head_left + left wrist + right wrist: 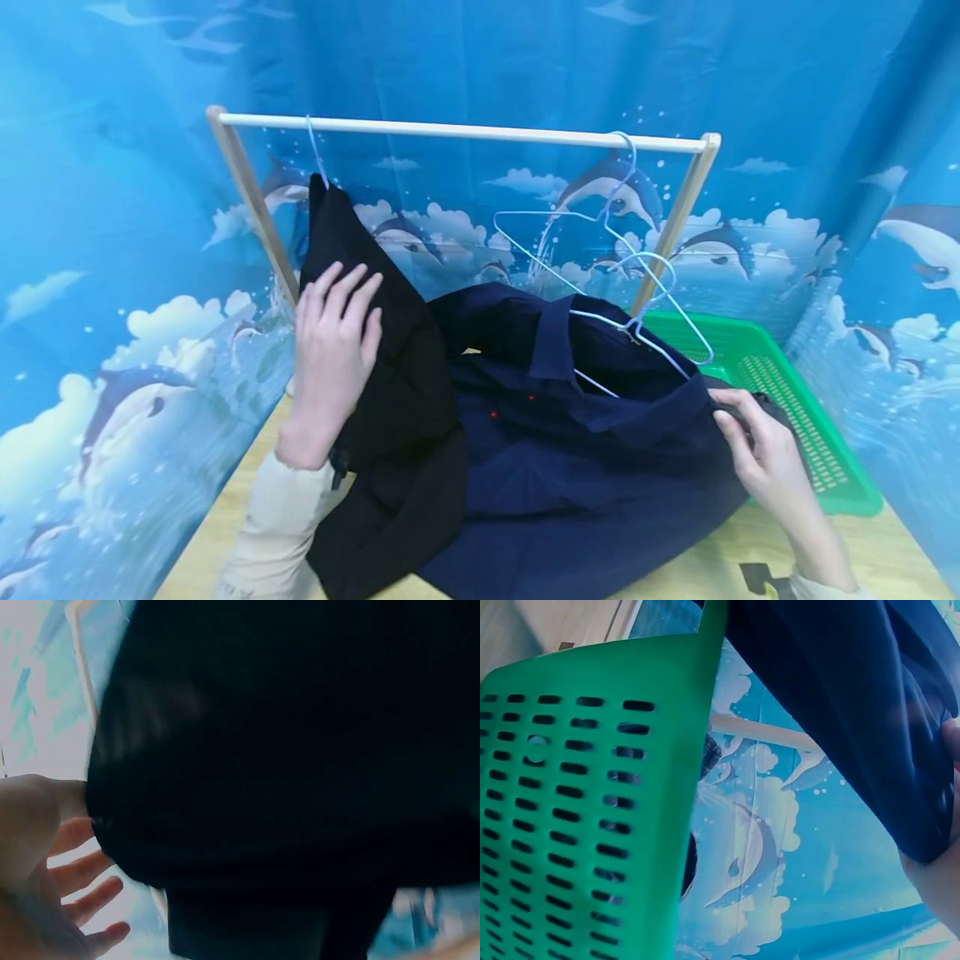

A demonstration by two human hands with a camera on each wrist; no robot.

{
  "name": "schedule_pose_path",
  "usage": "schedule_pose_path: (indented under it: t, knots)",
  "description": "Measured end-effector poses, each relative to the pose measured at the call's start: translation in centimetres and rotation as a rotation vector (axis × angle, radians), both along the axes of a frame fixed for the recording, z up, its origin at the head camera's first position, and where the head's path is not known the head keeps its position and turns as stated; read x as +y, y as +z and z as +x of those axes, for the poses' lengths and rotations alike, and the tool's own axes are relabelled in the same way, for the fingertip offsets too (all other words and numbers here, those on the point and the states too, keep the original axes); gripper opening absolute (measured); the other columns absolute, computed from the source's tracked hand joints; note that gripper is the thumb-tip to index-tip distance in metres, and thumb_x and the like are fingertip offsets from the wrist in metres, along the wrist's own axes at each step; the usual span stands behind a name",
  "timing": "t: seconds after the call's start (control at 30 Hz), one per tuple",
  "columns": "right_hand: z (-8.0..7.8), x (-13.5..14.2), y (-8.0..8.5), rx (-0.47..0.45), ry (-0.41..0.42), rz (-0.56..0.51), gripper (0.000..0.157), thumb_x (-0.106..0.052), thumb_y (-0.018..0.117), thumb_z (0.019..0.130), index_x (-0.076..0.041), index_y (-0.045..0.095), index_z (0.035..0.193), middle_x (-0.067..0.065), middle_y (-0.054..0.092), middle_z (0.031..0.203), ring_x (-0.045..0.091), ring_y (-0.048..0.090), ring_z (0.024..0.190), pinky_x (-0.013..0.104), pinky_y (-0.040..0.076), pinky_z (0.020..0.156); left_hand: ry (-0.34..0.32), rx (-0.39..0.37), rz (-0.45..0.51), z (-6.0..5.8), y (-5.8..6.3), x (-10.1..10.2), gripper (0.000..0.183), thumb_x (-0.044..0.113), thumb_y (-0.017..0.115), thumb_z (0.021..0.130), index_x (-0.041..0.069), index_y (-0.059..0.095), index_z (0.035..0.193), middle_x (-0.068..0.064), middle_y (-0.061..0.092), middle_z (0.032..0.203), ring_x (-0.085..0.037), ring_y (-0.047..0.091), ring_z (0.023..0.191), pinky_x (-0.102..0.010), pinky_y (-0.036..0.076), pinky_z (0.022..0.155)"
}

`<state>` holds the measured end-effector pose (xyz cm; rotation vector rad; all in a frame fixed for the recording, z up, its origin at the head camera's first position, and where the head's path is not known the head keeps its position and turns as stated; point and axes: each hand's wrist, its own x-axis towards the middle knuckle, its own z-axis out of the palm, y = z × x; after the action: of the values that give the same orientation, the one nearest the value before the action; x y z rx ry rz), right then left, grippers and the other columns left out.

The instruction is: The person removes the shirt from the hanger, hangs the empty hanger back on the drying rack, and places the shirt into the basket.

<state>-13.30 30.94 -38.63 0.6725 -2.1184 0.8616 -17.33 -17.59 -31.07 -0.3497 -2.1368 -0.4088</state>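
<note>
A navy collared shirt (555, 475) with small red marks lies spread before me, a light-blue hanger (639, 323) inside its neck opening. At its right shoulder my right hand (772, 454) pinches the cloth between thumb and fingers; the right wrist view shows the navy cloth (840, 697) hanging from that grip. On the left, a black garment (397, 375) hangs from the rack by a hanger (317, 150) whose hook shows above it. My left hand (333, 350) rests against this garment with fingers extended, and in the left wrist view its fingers (82, 874) are spread beside the dark cloth.
The rack's white rod (465, 131) spans two wooden posts. A bare light-blue hanger (551, 214) hangs from its right part. Behind the shirt's right side stands a green slotted basket (840, 467) on the wooden table (862, 550). A dolphin-print curtain (465, 67) surrounds the table.
</note>
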Motion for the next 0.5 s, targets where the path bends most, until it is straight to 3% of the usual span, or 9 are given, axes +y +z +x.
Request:
schedule_pose_path:
  t: [0.1, 0.2, 0.33, 0.5]
  knots:
    - [-0.1, -0.3, 0.3, 0.017, 0.021, 0.031, 0.024, -0.013, 0.054, 0.106, 0.007, 0.066, 0.11, -0.011, 0.054, 0.079, -0.004, 0.031, 0.056, 0.015, 0.03, 0.053, -0.096, -0.016, -0.029, -0.8, -0.3, 2.8, 0.038, 0.011, 0.067, 0.099, 0.005, 0.063, 0.135, -0.016, 0.057, 0.143, -0.035, 0.043, 0.14, -0.056, 0.031, 0.116]
    - [0.0, -0.5, 0.7, 0.007, 0.034, 0.042, 0.025, -0.015, 0.054, 0.106, 0.006, 0.067, 0.11, -0.018, 0.061, 0.1, -0.004, 0.035, 0.058, 0.015, 0.034, 0.057, -0.158, -0.07, -0.048, -1.9, -0.9, 5.5, 0.037, 0.013, 0.063, 0.101, 0.007, 0.062, 0.138, -0.015, 0.057, 0.143, -0.033, 0.045, 0.139, -0.053, 0.033, 0.116]
    - [0.2, -0.6, 1.1, -0.019, 0.048, 0.036, 0.022, -0.012, 0.055, 0.105, 0.006, 0.068, 0.109, -0.028, 0.059, 0.114, -0.005, 0.038, 0.062, 0.015, 0.036, 0.061, -0.161, -0.188, -0.028, -3.2, -2.2, 8.5, 0.039, 0.017, 0.056, 0.105, 0.009, 0.056, 0.143, -0.015, 0.053, 0.147, -0.033, 0.043, 0.141, -0.055, 0.032, 0.116]
    - [0.0, -1.1, 1.3, 0.005, 0.084, 0.025, 0.021, -0.011, 0.056, 0.104, 0.006, 0.068, 0.108, -0.023, 0.063, 0.111, -0.004, 0.039, 0.061, 0.017, 0.035, 0.057, -0.15, -0.3, 0.017, -4.2, -4.4, 10.8, 0.036, 0.02, 0.048, 0.109, 0.012, 0.055, 0.143, -0.014, 0.052, 0.147, -0.034, 0.042, 0.14, -0.062, 0.035, 0.111]
